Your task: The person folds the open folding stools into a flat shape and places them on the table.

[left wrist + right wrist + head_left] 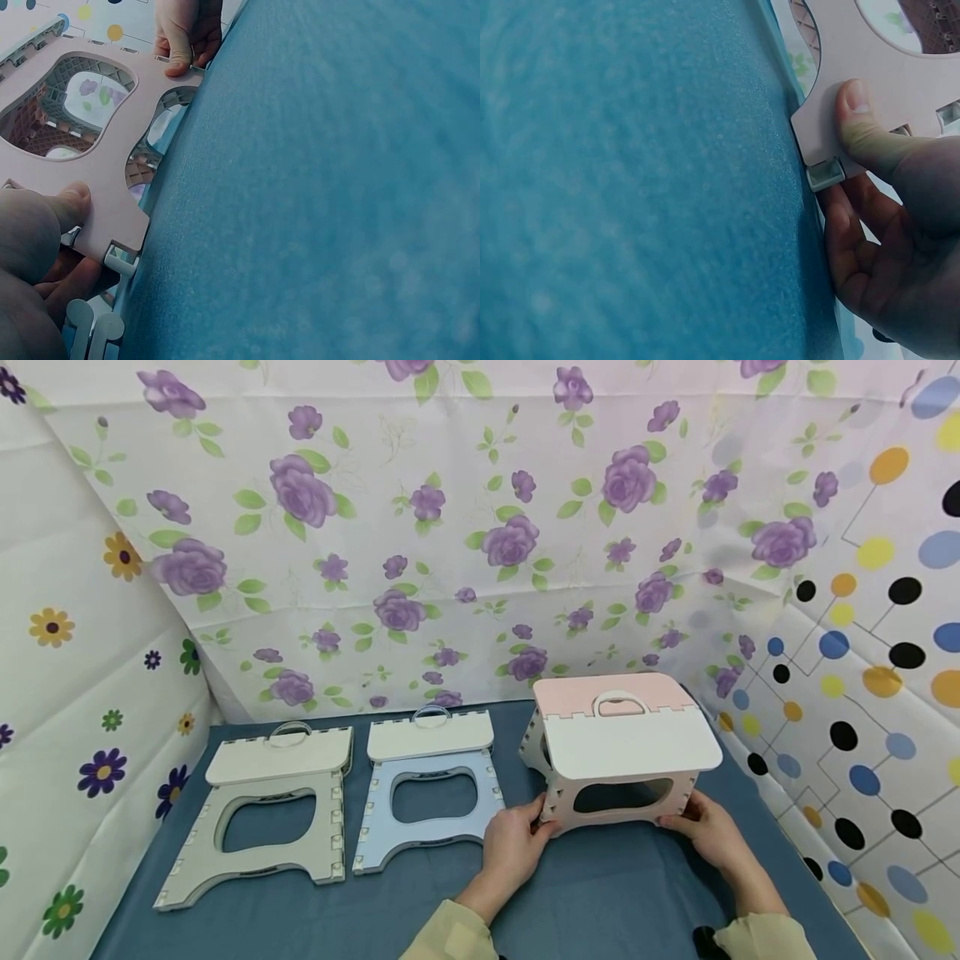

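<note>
A pink and white folding step stool (630,743) stands unfolded on the blue cloth, its small carry handle up on top. My left hand (514,847) grips the stool's front left leg low down, thumb on the pink front panel (105,172) and fingers behind the edge. On the other side my right hand (708,831) pinches the front right leg, its thumb flat on the panel in the right wrist view. The stool's feet are right at the cloth. Latticed undersides show through the panel's cut-out in the left wrist view.
Left of the stool lie two folded step stools, a blue and white one (431,785) close to my left hand and a grey-green and white one (270,810) farther left. Flower-patterned cloth (450,527) hangs behind; a dotted cloth (862,693) bounds the right side.
</note>
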`<state>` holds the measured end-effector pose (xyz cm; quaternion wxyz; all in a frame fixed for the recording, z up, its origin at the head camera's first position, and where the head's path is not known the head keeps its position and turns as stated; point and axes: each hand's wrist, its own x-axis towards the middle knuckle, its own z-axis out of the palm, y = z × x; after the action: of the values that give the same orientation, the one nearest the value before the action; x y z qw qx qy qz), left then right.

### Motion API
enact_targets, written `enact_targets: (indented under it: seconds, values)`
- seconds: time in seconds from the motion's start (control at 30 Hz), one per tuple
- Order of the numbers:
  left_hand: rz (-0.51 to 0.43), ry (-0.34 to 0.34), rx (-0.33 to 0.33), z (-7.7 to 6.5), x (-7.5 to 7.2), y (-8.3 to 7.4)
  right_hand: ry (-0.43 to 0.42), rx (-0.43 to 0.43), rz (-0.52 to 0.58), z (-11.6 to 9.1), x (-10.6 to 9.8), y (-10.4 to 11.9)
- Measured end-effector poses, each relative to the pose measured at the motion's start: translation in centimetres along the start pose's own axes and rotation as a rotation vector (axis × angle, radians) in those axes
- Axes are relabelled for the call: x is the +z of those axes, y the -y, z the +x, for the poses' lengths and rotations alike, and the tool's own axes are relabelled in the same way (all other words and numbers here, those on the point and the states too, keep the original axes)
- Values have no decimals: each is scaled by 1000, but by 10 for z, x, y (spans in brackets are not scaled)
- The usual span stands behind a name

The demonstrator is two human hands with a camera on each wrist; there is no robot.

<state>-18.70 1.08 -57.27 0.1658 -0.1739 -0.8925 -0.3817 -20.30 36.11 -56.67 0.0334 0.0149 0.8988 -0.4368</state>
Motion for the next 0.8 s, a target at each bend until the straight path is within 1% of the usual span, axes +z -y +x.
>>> enact_targets:
  seconds: [0.3,0.53,0.8]
  values:
    - [-7,15,-19,0,-1,-1,6,2,-1,1,-1,0]
    - [-10,15,-5,0,-1,0,8,0,-8,1,-1,0]
    - [-19,15,-5,0,-1,1,19,-2,16,-1,-1,2]
